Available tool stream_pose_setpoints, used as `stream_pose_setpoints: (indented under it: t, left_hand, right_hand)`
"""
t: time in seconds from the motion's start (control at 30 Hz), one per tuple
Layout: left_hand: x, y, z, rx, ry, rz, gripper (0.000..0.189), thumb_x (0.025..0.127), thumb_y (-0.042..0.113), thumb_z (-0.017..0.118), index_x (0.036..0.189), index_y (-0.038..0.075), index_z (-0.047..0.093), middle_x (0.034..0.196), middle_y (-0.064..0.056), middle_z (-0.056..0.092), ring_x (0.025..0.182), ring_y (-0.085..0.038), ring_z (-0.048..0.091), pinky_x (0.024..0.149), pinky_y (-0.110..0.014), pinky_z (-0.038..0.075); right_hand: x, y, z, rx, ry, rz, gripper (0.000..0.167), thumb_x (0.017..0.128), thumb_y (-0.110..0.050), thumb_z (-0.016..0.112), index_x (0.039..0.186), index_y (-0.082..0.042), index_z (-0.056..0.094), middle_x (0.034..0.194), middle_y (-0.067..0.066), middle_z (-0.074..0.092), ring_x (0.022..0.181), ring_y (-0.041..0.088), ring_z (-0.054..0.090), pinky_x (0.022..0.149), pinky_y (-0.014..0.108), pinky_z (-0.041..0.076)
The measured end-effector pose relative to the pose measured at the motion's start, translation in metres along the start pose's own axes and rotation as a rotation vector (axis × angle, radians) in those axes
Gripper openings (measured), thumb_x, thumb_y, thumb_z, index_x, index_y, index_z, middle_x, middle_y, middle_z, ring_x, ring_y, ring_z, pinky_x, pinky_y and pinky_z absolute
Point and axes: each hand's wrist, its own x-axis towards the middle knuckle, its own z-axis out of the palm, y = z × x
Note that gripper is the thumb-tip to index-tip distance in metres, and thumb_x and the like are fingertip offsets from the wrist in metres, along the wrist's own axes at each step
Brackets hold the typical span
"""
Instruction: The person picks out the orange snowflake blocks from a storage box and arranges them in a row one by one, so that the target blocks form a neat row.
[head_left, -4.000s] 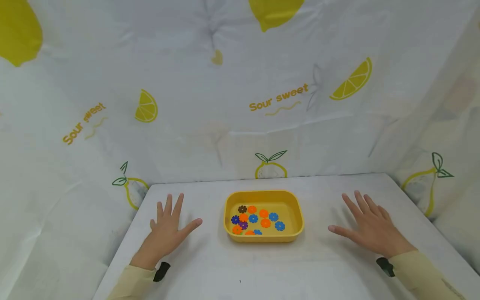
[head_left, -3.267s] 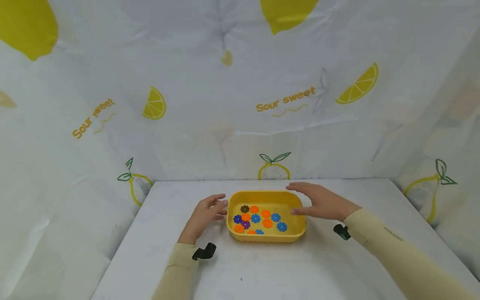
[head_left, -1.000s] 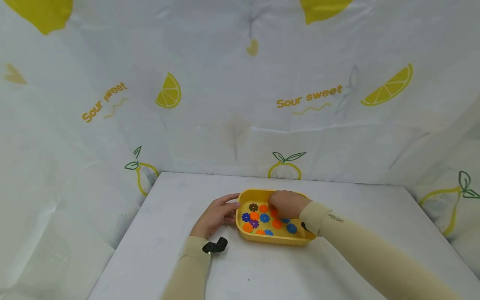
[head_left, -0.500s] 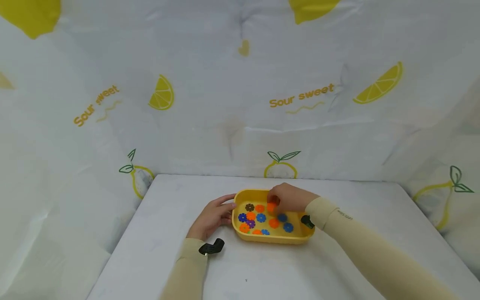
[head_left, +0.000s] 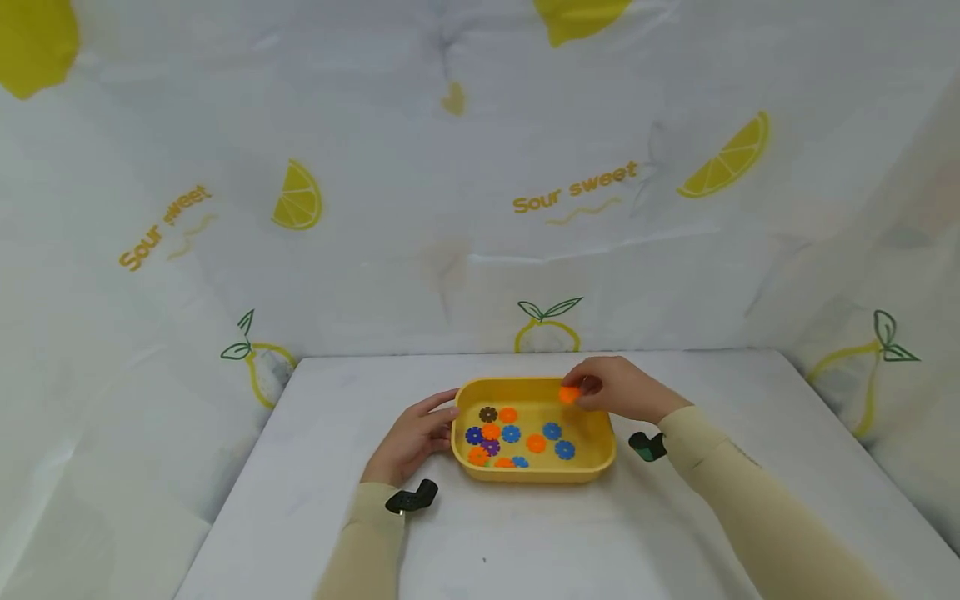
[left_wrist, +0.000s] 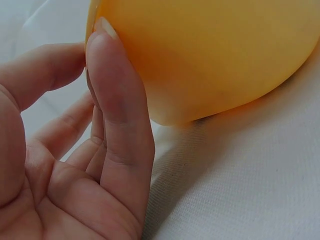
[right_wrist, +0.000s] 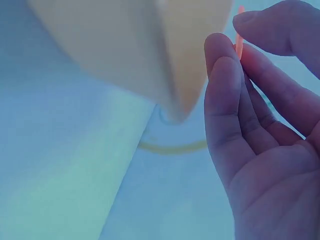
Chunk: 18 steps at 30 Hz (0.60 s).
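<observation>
A yellow tray (head_left: 525, 476) lies on the white table in the head view. My left hand (head_left: 408, 442) grips its left rim, the thumb over the edge and fingers behind the wall; the left wrist view shows this hold on the tray (left_wrist: 225, 60). Above the tray's back right corner, my right hand (head_left: 622, 390) pinches an orange notched plastic disc (head_left: 569, 395). That disc (right_wrist: 239, 47) is edge-on between thumb and fingertips in the right wrist view. Inside the tray lie several more notched discs: blue (head_left: 565, 450), orange (head_left: 536, 443), brown (head_left: 488, 414) and purple (head_left: 490, 447).
White table (head_left: 525, 542) surrounds the tray, with a small dark speck near its front. Behind and at the sides hangs a white lemon-print cloth (head_left: 420, 283). Dark wrist cameras (head_left: 412, 497) are strapped over both sleeves.
My hands came in from either side of the tray. The left took hold of its rim; the right reached in, picked up an orange disc and lifted it toward the back right.
</observation>
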Motion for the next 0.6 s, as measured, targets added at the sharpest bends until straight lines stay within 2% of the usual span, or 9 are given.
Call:
stream_pose_setpoints:
  t: [0.13, 0.3, 0.6]
  left_hand:
    - [-0.001, 0.000, 0.001, -0.010, 0.012, -0.011, 0.058, 0.100, 0.040, 0.079, 0.153, 0.025, 0.061, 0.115, -0.010, 0.073, 0.085, -0.019, 0.066, 0.082, -0.030, 0.063]
    - [-0.003, 0.001, 0.002, -0.025, 0.028, -0.011, 0.056, 0.101, 0.037, 0.078, 0.153, 0.024, 0.062, 0.114, -0.009, 0.072, 0.083, -0.018, 0.065, 0.080, -0.030, 0.062]
    - [-0.006, 0.001, 0.005, -0.045, 0.022, -0.028, 0.055, 0.102, 0.038, 0.077, 0.154, 0.026, 0.061, 0.114, -0.007, 0.072, 0.081, -0.017, 0.064, 0.079, -0.027, 0.062]
  right_hand:
    - [-0.023, 0.020, -0.006, 0.068, 0.073, 0.054, 0.030, 0.099, -0.019, 0.078, 0.129, -0.017, 0.076, 0.116, 0.001, 0.074, 0.104, 0.020, 0.066, 0.089, 0.035, 0.060]
    - [-0.048, 0.046, -0.008, 0.103, 0.155, 0.122, 0.032, 0.100, -0.024, 0.076, 0.132, -0.018, 0.075, 0.122, 0.003, 0.075, 0.108, 0.021, 0.067, 0.090, 0.036, 0.062]
    - [-0.077, 0.088, 0.006, 0.129, 0.207, 0.201, 0.032, 0.100, -0.022, 0.076, 0.132, -0.018, 0.075, 0.132, 0.007, 0.074, 0.113, 0.023, 0.068, 0.094, 0.039, 0.060]
